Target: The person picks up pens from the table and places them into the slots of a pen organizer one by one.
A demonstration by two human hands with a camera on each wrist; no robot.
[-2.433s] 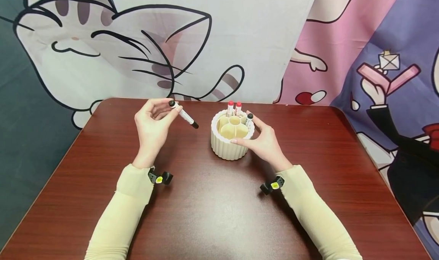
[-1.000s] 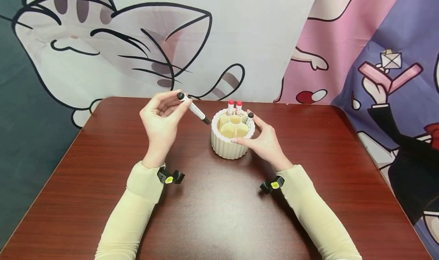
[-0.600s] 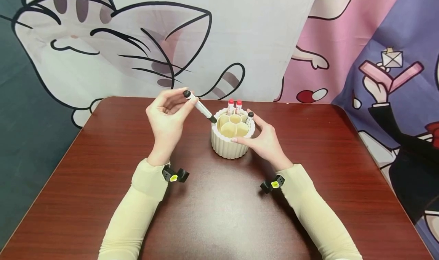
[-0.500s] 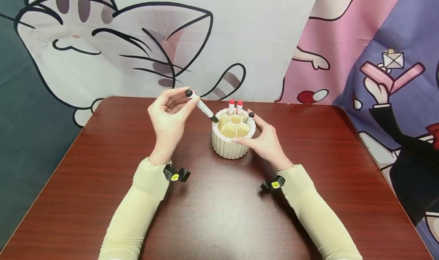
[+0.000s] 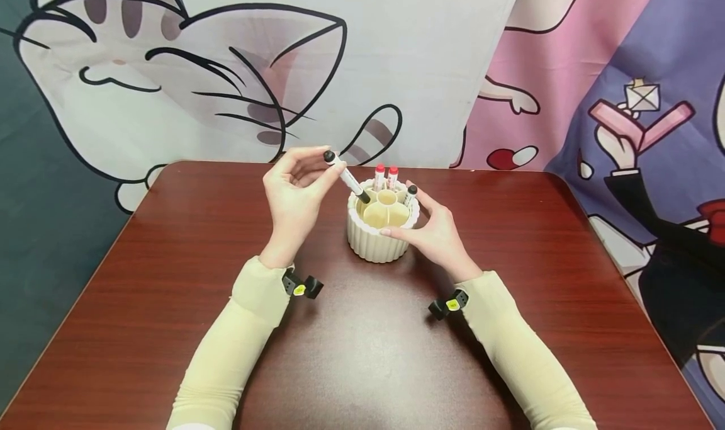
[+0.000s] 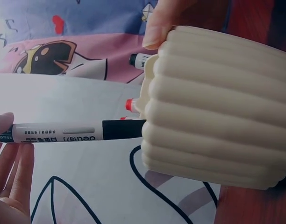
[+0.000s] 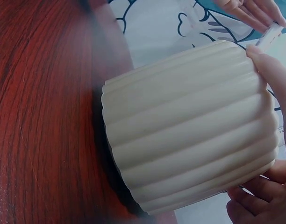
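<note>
A cream ribbed round holder with several compartments stands mid-table; it also fills the left wrist view as the holder and the right wrist view as the holder. My left hand pinches a white marker with black cap by its upper end; the tilted marker has its black tip just inside the holder's left rim. My right hand grips the holder's right side. Two red-capped markers and one black-capped marker stand in the far compartments.
The holder rests on a dark red wooden table. A cartoon cat backdrop hangs behind the far edge. Black wrist cameras sit on both cream sleeves.
My left hand carried the marker rightward from left of the holder until its black tip passed over the rim into a compartment. The right hand kept its hold on the holder.
</note>
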